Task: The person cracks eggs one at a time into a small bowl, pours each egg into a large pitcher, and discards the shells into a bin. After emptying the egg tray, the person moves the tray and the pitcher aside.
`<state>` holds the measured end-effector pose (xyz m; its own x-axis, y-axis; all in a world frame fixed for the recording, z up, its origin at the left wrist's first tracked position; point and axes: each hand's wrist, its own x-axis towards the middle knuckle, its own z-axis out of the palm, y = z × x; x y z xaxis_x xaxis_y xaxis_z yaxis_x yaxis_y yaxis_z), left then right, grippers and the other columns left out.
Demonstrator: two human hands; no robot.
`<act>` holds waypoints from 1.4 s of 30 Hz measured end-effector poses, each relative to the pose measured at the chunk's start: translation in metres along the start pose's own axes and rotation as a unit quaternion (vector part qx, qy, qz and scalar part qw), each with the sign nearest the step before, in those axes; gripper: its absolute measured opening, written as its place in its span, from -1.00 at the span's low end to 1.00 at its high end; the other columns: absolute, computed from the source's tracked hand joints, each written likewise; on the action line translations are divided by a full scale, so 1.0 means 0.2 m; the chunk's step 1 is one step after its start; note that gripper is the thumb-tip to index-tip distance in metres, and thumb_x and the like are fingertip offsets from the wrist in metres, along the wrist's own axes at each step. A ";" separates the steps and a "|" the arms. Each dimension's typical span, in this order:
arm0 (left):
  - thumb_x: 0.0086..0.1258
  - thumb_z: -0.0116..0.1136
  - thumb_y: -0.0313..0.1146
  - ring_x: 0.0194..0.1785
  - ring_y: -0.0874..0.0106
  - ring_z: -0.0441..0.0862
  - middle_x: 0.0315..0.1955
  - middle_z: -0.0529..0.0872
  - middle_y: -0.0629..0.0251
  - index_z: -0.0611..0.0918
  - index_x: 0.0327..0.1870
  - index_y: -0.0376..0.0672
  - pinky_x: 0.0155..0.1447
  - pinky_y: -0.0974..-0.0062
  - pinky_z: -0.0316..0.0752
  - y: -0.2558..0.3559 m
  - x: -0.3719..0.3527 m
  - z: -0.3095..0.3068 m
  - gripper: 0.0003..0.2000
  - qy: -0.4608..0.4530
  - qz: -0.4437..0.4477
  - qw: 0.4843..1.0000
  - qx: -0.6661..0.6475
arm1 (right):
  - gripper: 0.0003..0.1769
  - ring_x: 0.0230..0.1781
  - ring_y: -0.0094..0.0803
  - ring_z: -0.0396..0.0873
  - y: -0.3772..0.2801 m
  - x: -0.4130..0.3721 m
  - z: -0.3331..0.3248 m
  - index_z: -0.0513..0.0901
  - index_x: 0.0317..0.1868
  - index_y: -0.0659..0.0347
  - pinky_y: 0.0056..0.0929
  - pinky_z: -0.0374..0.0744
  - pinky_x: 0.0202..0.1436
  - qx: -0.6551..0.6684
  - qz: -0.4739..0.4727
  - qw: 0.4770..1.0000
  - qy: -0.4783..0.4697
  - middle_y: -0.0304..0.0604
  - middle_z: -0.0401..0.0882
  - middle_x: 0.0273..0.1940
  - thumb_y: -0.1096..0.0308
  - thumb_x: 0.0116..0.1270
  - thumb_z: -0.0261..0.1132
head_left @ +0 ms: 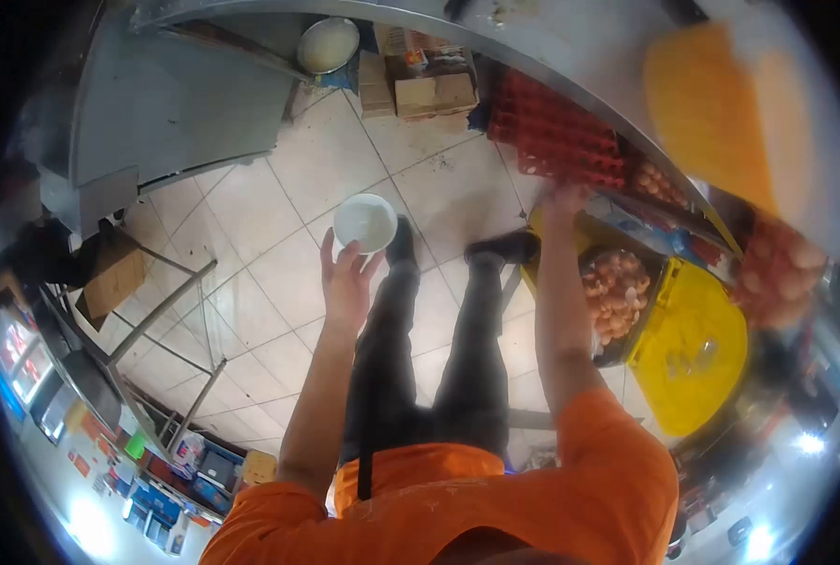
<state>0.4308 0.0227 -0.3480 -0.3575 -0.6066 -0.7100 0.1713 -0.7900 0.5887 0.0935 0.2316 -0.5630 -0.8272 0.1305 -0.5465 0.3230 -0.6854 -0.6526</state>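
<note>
My left hand (346, 282) holds a small white bowl (366, 223) over the tiled floor, fingers at its near rim. The bowl looks pale inside; its contents are too blurred to tell. My right hand (565, 196) is stretched forward at the near edge of the stacked red egg trays (552, 127). Its fingers are smeared, and I cannot make out whether they grip anything. Below it, beside my right forearm, a bin with a yellow lid (693, 348) stands open, full of what look like eggshells (616, 294).
A cardboard box (434, 89) and a round pale bowl (328, 45) are at the far side. A grey table (175, 104) stands at the left, with a metal frame (170, 311) below it. Something yellow (707, 108) is blurred at the upper right.
</note>
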 end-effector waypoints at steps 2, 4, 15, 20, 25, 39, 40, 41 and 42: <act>0.38 0.24 -0.41 0.37 0.06 0.44 0.33 0.36 -0.04 -0.07 0.58 -0.17 0.45 -0.06 0.41 -0.06 0.02 -0.02 -0.14 0.003 0.003 1.000 0.015 | -0.54 -0.10 -0.29 0.54 0.06 0.11 0.04 0.22 0.18 0.06 -0.23 0.70 -0.04 0.009 0.021 1.000 -0.017 -0.13 0.49 0.04 0.45 0.40 0.24; 0.44 0.15 -0.45 0.39 0.09 0.43 0.33 0.35 0.05 0.08 0.54 -0.15 0.47 0.04 0.44 -0.09 0.03 -0.05 -0.30 0.020 -0.023 0.999 0.030 | -0.56 -0.21 -0.29 0.54 0.19 0.26 0.02 0.23 0.19 0.04 -0.27 0.67 -0.14 -0.006 0.048 0.999 -0.015 -0.13 0.52 -0.01 0.36 0.43 0.25; 0.38 0.22 -0.44 0.40 0.06 0.41 0.33 0.34 -0.09 -0.09 0.57 -0.25 0.47 -0.05 0.41 0.02 0.04 -0.04 -0.15 0.025 0.002 0.998 0.056 | -0.72 -0.41 -0.45 0.52 0.46 -0.34 -0.75 0.57 0.02 0.12 -0.39 0.57 -0.36 -0.411 0.383 0.814 -0.146 -0.25 0.49 -0.35 0.19 0.42 0.35; 0.36 0.25 -0.44 0.39 0.06 0.42 0.31 0.37 -0.05 -0.07 0.58 -0.22 0.46 -0.06 0.42 0.07 0.02 0.17 -0.13 -0.014 0.025 0.999 0.046 | -0.69 -0.32 -0.37 0.64 0.14 -0.68 -0.57 0.56 0.00 0.16 -0.32 0.68 -0.23 -0.558 0.384 0.718 -0.163 -0.21 0.55 -0.28 0.17 0.41 0.36; 0.37 0.24 -0.44 0.37 0.11 0.46 0.32 0.40 0.06 -0.02 0.58 -0.11 0.39 0.02 0.49 -0.02 0.15 0.25 -0.16 -0.049 0.029 0.998 0.026 | -0.64 -0.23 -0.28 0.68 0.14 -0.16 -0.57 0.55 0.04 0.20 -0.28 0.72 -0.12 -0.449 0.329 0.824 -0.103 -0.10 0.65 -0.13 0.14 0.42 0.34; 0.39 0.21 -0.45 0.42 0.12 0.40 0.35 0.38 0.13 0.14 0.52 -0.10 0.44 0.01 0.44 -0.76 0.50 -0.01 -0.29 0.003 -0.049 0.990 -0.130 | -0.53 0.01 -0.01 0.61 0.63 1.06 -0.29 0.47 0.12 0.24 0.10 0.58 0.02 -0.504 -0.084 0.856 0.075 0.04 0.57 0.10 0.03 0.45 0.25; 0.39 0.21 -0.44 0.43 0.11 0.39 0.36 0.37 0.12 0.15 0.51 -0.10 0.45 0.00 0.42 -0.75 0.51 -0.03 -0.30 0.006 -0.049 0.991 -0.125 | -0.45 0.08 0.05 0.58 0.63 1.05 -0.23 0.45 0.14 0.22 0.20 0.50 0.14 -0.684 -0.357 0.607 0.192 0.08 0.56 0.11 -0.06 0.41 0.26; 0.39 0.21 -0.44 0.43 0.11 0.39 0.36 0.37 0.12 0.15 0.51 -0.10 0.45 0.00 0.42 -0.74 0.50 -0.05 -0.30 0.003 -0.047 0.991 -0.122 | -0.34 0.19 0.08 0.49 0.58 1.06 -0.18 0.43 0.20 0.22 0.18 0.42 0.26 -0.718 -0.339 0.585 0.163 0.13 0.53 0.17 -0.14 0.35 0.29; 0.42 0.19 -0.39 0.38 0.15 0.45 0.32 0.40 0.11 0.18 0.49 -0.13 0.40 0.12 0.51 -0.72 0.50 -0.06 -0.34 -0.005 -0.032 0.994 -0.101 | -0.22 0.31 0.12 0.41 0.52 1.01 -0.07 0.40 0.26 0.23 0.15 0.33 0.37 -0.749 -0.320 0.564 0.132 0.19 0.49 0.23 -0.22 0.29 0.33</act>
<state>0.3808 0.0738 -0.5086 -0.3830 -0.5552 -0.7383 0.3284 -0.8288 0.4530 -0.0337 0.1970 -0.7493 -0.9614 0.2456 0.1238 0.1863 0.9126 -0.3639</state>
